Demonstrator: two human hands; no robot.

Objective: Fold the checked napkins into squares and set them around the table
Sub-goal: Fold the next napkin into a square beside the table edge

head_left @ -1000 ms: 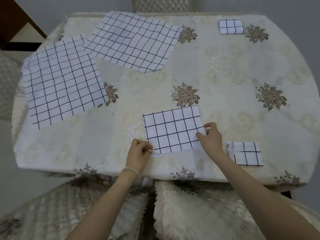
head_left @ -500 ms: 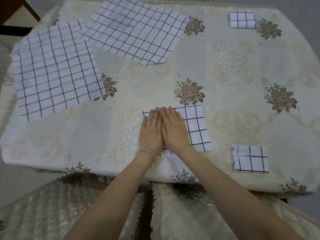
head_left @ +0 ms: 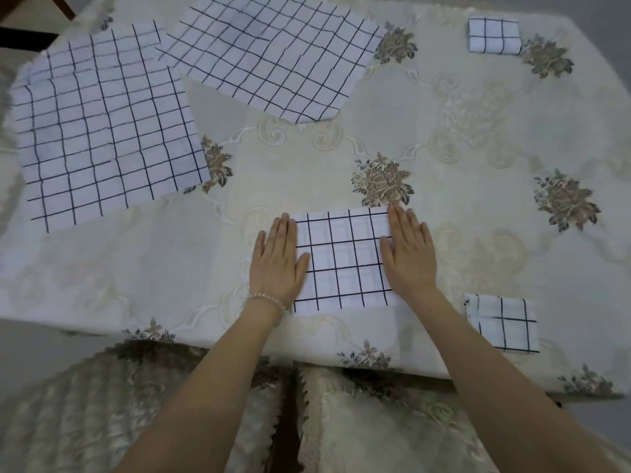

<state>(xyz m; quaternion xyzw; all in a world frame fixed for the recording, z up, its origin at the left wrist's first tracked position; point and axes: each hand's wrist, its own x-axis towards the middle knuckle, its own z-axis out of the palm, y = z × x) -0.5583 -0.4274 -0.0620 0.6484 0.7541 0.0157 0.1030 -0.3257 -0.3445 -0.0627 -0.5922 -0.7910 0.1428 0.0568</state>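
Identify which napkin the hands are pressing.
The half-folded napkin at the near edge, flat under both hands; the others lie untouched, two unfolded, two already small squares.

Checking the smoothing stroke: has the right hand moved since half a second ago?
Yes. The right hand has slid right, from the middle of the half-folded napkin beside the left hand to its right edge.

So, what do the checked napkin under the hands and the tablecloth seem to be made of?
The checked napkin looks like thin woven cloth, probably cotton, matte: it holds soft creases and lies flat under the left hand and the right hand. The tablecloth looks like thicker cream fabric with a slight sheen, with raised scrolls and roses, perhaps jacquard or embroidered.
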